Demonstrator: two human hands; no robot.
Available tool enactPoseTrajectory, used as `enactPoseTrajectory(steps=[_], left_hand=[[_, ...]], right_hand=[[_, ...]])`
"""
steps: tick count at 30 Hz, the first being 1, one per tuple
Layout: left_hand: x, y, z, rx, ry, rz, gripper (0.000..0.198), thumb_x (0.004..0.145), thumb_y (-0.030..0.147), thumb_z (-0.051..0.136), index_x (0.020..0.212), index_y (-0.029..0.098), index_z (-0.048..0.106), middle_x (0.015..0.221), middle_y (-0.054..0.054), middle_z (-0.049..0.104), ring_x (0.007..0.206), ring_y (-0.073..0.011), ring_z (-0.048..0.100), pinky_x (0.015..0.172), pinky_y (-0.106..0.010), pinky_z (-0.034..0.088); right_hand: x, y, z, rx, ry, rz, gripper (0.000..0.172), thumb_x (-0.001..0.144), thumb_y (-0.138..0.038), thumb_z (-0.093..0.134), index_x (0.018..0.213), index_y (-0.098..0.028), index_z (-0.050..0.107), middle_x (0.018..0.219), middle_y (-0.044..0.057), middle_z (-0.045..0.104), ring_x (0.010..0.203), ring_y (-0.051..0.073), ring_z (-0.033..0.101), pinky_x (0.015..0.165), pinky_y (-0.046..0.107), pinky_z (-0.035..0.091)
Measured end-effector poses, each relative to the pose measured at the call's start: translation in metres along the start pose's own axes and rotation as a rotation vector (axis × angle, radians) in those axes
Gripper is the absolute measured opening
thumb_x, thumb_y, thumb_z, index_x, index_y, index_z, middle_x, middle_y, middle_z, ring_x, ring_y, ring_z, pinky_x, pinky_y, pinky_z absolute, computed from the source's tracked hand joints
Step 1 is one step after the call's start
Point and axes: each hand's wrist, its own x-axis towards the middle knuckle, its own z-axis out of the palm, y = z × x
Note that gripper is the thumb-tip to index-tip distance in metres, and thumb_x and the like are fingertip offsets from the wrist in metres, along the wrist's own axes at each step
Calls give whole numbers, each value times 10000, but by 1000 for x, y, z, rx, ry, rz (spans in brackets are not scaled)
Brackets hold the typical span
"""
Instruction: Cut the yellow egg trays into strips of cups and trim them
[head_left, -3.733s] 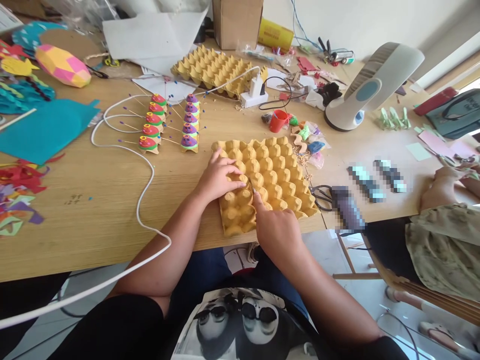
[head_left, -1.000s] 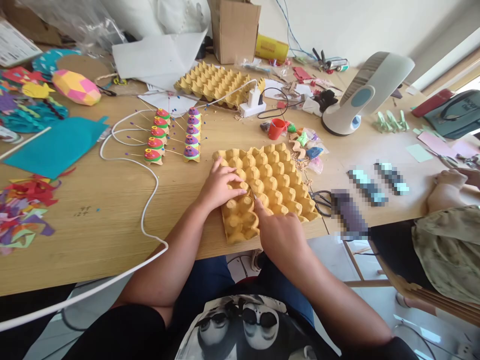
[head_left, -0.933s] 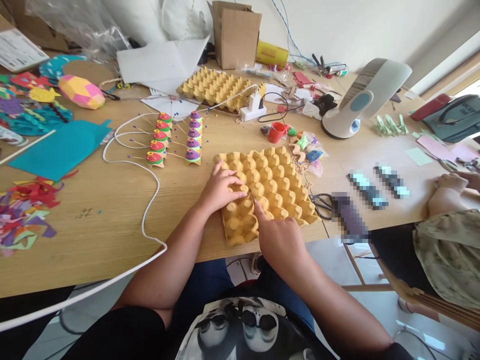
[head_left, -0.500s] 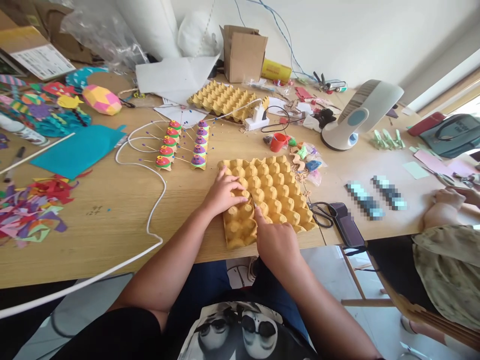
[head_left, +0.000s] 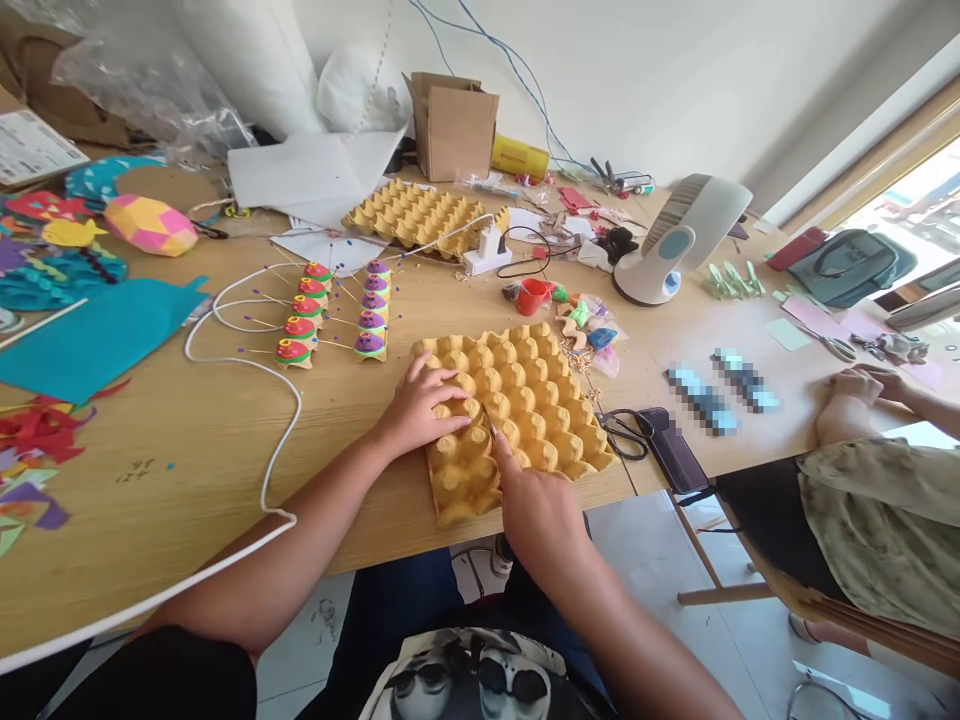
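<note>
Lower and a little further left in my view than half a second ago: the egg tray [head_left: 529,400], with both my hands on it.

It lies bumps up, mid-frame. My right hand [head_left: 544,515] is closed round a slim blade [head_left: 491,420], index stretched along it, handle hidden; my left hand [head_left: 412,408] is spread over the tray's left side. For a clean cut, I'd follow the valley between bumps, press evenly and keep that left thumb clear of the tip.
</note>
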Motion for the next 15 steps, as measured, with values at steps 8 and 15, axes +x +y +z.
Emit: enactPoseTrajectory(steps=[8,15], left_hand=[[-1,0,0,-17,27,20,335,798,469,836,1095,314,829,1363,-71,666,1570,-405,241,1295,-635,257],[0,4,0,-46,52,1,284,792,426,844,1052,313,833,1314,-67,681,1558,-388,272,1298,-618,261]], right_hand=[[0,-4,3,7,-24,16,778,977,-86,460,1707,-140,195,968,119,815,871,223,803,758,318,556],[-10,-5,-1,-50,-67,22,812,943,-9,430,1708,-153,198,942,110,803,853,231,798,772,347,556]])
